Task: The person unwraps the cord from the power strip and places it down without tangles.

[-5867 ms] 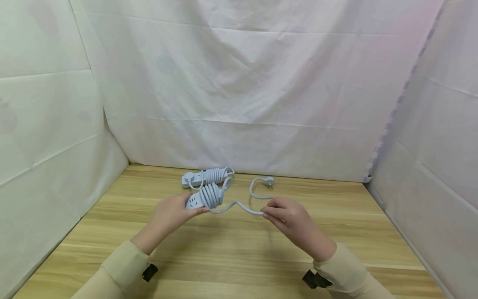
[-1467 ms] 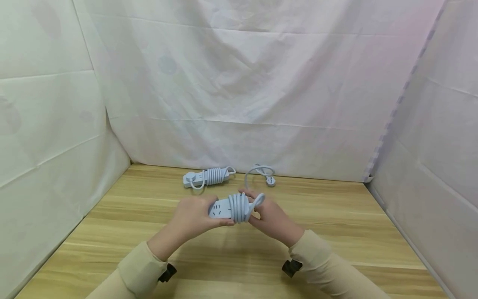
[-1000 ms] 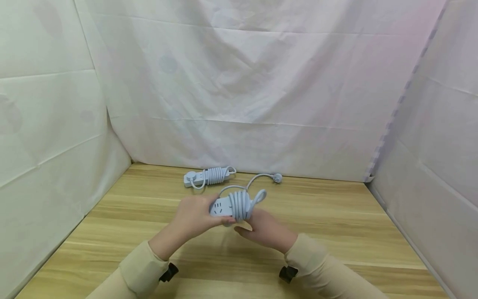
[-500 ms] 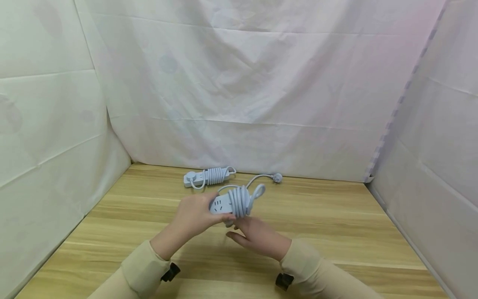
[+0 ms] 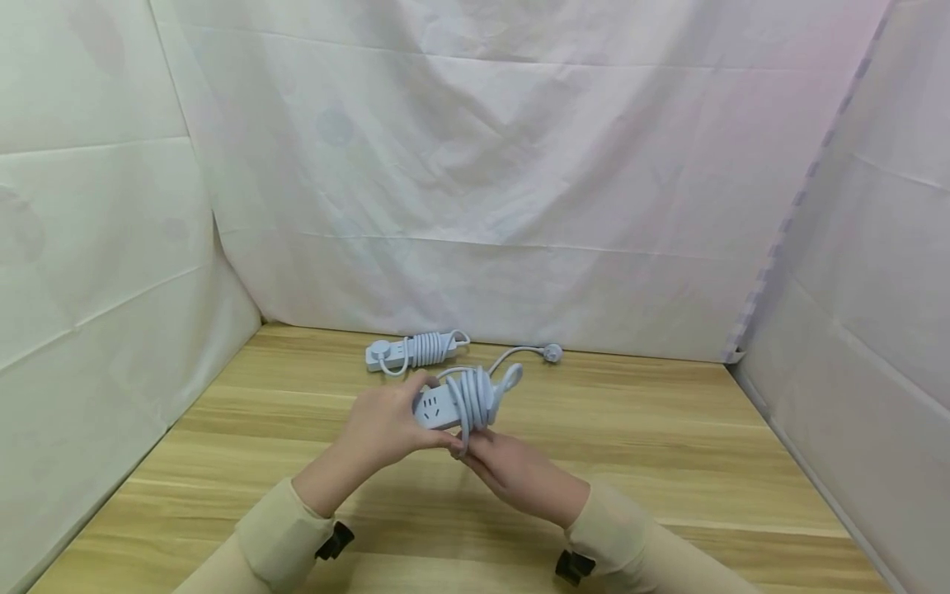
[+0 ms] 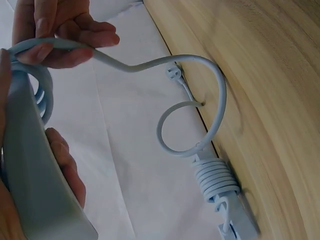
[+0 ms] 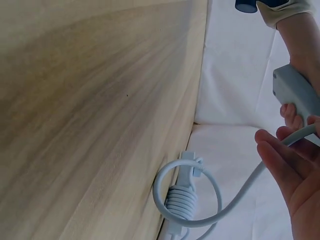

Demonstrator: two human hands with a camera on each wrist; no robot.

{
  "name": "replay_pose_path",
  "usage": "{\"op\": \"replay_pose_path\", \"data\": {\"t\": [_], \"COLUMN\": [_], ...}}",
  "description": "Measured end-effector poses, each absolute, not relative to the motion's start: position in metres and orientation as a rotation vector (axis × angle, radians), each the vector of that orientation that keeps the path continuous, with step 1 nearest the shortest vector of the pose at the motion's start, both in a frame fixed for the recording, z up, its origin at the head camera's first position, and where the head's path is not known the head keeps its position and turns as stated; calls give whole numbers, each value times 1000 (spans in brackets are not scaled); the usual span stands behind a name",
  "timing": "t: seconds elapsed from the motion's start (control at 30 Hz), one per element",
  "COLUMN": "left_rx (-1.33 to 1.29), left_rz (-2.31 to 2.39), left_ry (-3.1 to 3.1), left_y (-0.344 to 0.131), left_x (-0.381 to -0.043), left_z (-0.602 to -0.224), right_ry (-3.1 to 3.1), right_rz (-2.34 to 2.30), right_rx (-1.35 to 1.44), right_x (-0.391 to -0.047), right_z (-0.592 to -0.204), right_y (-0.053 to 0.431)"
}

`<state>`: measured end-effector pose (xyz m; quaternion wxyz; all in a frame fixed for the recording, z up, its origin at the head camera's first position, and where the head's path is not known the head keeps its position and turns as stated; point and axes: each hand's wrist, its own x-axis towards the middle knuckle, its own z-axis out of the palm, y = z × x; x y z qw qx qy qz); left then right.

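From the held power strip (image 5: 445,404) there's room to pass at 3 o'clock over the table (image 5: 668,429), or 6 between the sleeves (image 5: 285,532). Second strip (image 5: 411,353) blocks 11, loose cord (image 6: 222,97) and plug (image 5: 552,353) (loopy mess) clutter 2, right hand (image 5: 515,472) sits at 4, curtain (image 5: 475,247) at 12

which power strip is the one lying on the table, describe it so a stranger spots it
Find where the wooden table meets the hanging white cloth at the back. Just left of the middle there lies a pale power strip wound with cord. Its own plug sits on its face, whereas the similar strip in the left hand has a loose plug.
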<state>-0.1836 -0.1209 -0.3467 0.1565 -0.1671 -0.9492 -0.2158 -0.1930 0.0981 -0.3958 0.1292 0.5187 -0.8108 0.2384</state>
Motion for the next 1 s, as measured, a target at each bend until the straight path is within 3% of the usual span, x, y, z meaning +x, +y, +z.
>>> {"op": "replay_pose_path", "data": {"t": [0.57, 1.0], "left_rx": [-618, -623], "left_rz": [-477, -316], "left_ry": [-2551, -2541], "left_y": [-126, -131], "left_x": [-193, -196], "left_z": [-359, -365], "right_ry": [-2328, -2253], "right_rz": [785, 662], "right_rx": [1489, 1309], "right_x": [-186, -189], "right_z": [-379, -360], "right_y": [108, 118]}}
